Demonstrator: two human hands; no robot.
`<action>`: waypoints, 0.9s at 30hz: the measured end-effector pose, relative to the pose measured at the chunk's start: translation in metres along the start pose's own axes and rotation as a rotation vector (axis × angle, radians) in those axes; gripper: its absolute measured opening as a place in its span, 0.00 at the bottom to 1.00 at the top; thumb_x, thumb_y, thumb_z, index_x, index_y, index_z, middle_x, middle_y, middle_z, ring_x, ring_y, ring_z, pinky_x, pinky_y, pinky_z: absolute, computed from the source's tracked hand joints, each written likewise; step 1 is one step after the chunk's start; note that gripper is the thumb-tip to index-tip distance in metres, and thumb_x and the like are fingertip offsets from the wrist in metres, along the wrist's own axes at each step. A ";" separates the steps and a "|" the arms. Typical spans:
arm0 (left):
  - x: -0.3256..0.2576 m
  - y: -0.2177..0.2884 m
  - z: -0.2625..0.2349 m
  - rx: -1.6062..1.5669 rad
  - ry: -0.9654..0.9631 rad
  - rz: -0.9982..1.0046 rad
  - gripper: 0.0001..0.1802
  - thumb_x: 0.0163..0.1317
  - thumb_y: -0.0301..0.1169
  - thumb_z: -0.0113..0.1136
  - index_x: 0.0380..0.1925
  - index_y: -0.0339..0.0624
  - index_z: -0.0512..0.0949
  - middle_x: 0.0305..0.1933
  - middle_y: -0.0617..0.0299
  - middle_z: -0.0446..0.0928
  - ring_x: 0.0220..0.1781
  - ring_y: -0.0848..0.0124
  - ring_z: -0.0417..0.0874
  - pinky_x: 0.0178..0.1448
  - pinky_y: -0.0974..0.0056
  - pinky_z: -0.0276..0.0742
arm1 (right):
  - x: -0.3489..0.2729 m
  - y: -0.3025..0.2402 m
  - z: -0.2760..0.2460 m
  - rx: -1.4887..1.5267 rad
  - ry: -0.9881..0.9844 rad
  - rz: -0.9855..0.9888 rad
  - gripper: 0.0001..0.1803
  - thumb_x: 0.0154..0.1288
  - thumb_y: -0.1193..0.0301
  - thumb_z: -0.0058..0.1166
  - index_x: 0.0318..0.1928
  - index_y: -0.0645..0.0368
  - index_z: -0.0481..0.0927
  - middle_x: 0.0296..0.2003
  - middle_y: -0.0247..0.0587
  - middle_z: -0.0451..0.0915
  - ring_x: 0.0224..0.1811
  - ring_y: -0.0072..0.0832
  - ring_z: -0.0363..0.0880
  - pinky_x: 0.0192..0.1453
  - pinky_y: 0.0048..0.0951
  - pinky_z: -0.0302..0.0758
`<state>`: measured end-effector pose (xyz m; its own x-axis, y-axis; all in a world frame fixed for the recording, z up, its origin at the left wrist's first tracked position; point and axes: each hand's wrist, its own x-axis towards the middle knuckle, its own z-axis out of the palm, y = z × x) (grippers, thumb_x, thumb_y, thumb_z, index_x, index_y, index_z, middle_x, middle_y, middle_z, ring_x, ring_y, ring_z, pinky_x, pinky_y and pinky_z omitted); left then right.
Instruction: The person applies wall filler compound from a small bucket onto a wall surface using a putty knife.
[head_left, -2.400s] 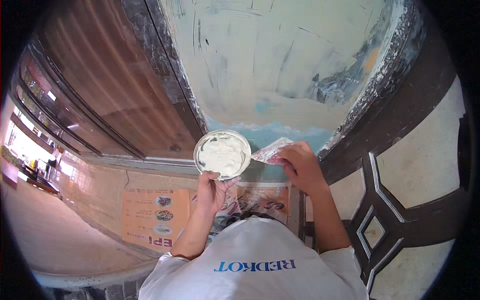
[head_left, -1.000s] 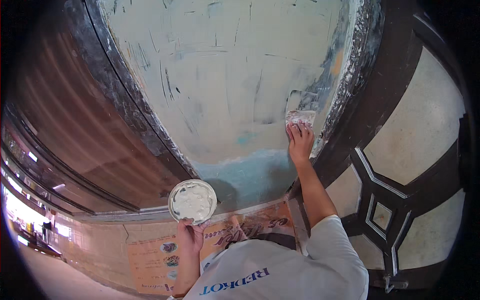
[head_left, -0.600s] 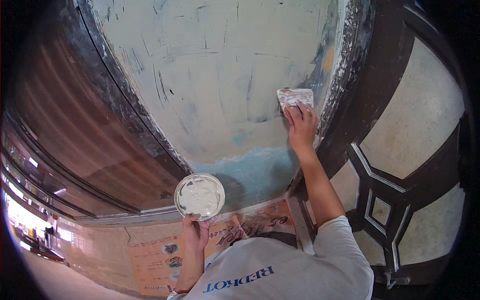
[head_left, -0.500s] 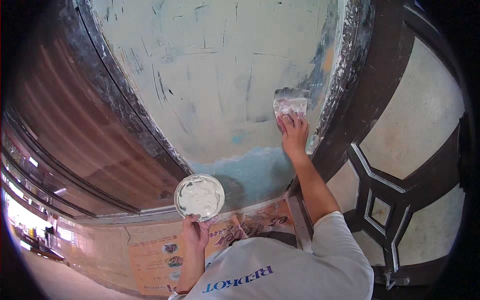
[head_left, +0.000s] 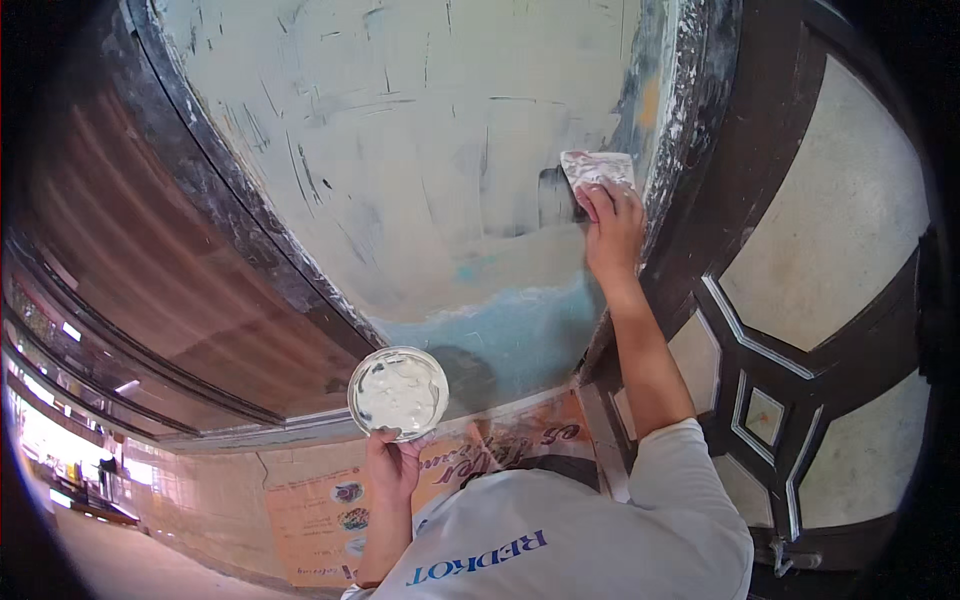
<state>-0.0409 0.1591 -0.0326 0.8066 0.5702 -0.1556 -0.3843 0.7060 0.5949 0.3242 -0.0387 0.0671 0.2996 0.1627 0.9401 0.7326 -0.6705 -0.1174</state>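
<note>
My left hand grips a round tub of white putty by its near rim, low in front of the wall. Creamy paste fills much of the tub, with darker smears at its left side. Up on the right, my right hand holds a flat putty scraper coated in white paste. The scraper lies against the wall panel, close to its right edge. A dark patch shows on the panel just left of the scraper. Pale filler with dark streaks covers most of the panel, and a light blue band runs along its bottom.
A worn dark frame post borders the panel on the right, beside a dark door with pale panes. On the left are another scuffed post and brown glazing. An orange printed banner hangs below.
My right hand has moved right and slightly up with the scraper, whose blade has tilted on the wall. My left hand and the tub have stayed almost still.
</note>
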 end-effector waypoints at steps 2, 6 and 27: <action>-0.001 -0.004 0.003 0.005 0.000 -0.003 0.34 0.52 0.30 0.53 0.63 0.39 0.62 0.60 0.48 0.71 0.56 0.53 0.79 0.49 0.49 0.86 | -0.031 0.013 0.018 -0.046 -0.067 0.022 0.20 0.54 0.81 0.52 0.49 0.55 0.77 0.55 0.45 0.72 0.58 0.52 0.66 0.63 0.51 0.64; -0.002 -0.006 -0.002 0.001 0.026 0.011 0.34 0.52 0.29 0.53 0.63 0.39 0.62 0.60 0.48 0.71 0.56 0.53 0.79 0.48 0.49 0.86 | -0.155 0.023 0.026 0.016 -0.301 0.157 0.20 0.58 0.78 0.52 0.52 0.50 0.78 0.55 0.42 0.75 0.59 0.50 0.68 0.61 0.49 0.65; 0.006 -0.005 -0.017 0.032 0.074 -0.029 0.33 0.53 0.30 0.53 0.62 0.40 0.62 0.60 0.50 0.71 0.56 0.55 0.79 0.48 0.51 0.87 | -0.085 -0.016 0.043 0.147 0.027 0.435 0.24 0.59 0.77 0.48 0.58 0.66 0.72 0.49 0.53 0.74 0.52 0.50 0.72 0.58 0.43 0.68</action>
<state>-0.0419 0.1656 -0.0502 0.7814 0.5801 -0.2300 -0.3457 0.7092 0.6144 0.3135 -0.0110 -0.0245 0.5840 -0.1309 0.8011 0.6220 -0.5620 -0.5453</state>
